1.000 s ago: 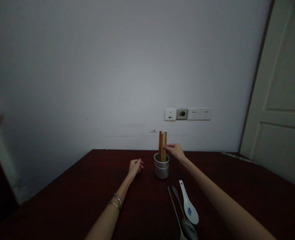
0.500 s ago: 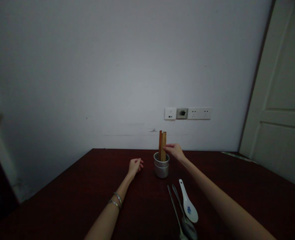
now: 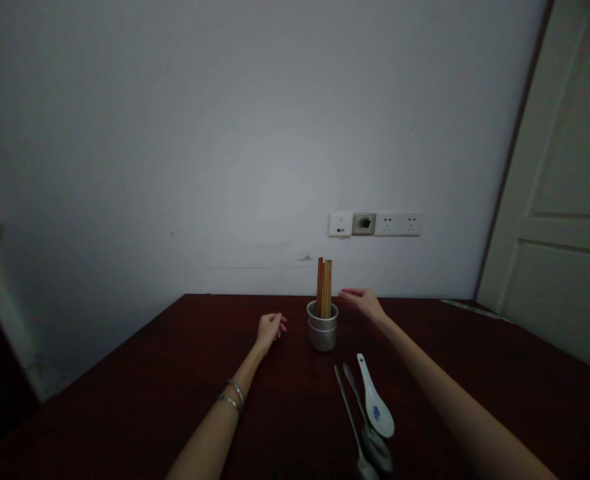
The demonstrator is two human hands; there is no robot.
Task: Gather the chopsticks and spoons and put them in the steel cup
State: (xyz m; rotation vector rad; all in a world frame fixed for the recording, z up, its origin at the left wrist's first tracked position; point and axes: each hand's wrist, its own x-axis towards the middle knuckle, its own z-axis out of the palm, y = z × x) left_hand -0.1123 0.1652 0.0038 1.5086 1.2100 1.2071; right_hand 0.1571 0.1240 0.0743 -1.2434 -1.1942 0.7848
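Note:
My right hand (image 3: 363, 303) is just right of the chopsticks (image 3: 325, 288), its fingers stretched out and a gap between them and the wood. It holds nothing. Several chopsticks stand upright in a grey metal cup (image 3: 322, 335), one of them redder than the others. To the left of the cup, my left hand (image 3: 271, 328) rests on the table with loosely bent fingers, apart from one another and around nothing. Two silver bangles circle that wrist. Nearer to me lie a white soup spoon (image 3: 377, 407) with a blue mark, a metal spoon (image 3: 376, 450) and a thin long-handled metal spoon (image 3: 349, 413).
The dark red wooden table (image 3: 149, 373) reaches back to a pale wall. Sockets (image 3: 375, 225) sit low on the wall behind the cup. A white door (image 3: 565, 213) stands at the right. Near the back right edge lies a flat strip (image 3: 475, 309).
My right hand has let go of the chopsticks and moved a little to the right. The chopsticks stay in the cup. My left hand has stayed in place.

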